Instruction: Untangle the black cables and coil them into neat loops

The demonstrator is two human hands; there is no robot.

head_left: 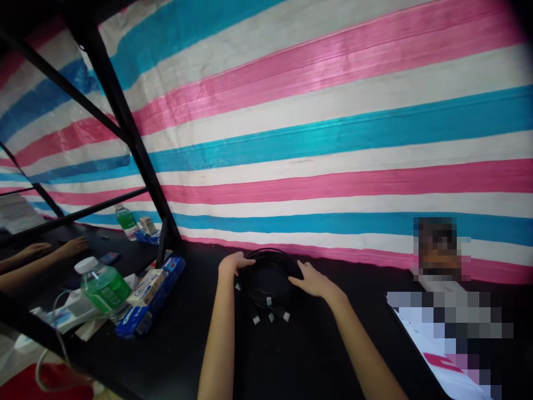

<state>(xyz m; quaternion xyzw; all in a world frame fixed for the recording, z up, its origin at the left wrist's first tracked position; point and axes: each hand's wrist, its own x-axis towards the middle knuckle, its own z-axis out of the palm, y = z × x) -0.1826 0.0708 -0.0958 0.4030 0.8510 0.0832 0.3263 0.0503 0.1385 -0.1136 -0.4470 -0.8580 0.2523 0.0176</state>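
Observation:
A coil of black cable [270,258] lies on the black table [287,361], with several pale connectors [286,316] at its near side. My left hand [234,264] rests at the coil's left edge, its fingers over the loops. At the right edge is my right hand [311,279], thumb and fingers apart and touching or very near the cable. Whether the left fingers close round any loop is hard to make out, since they are partly hidden.
To the left are a green bottle [106,289], a blue box [152,303] and a black metal frame [133,139]. Another person's arms [45,258] rest beyond it. A white sheet [433,344] lies at right, partly pixelated. Striped sheeting [333,139] hangs behind.

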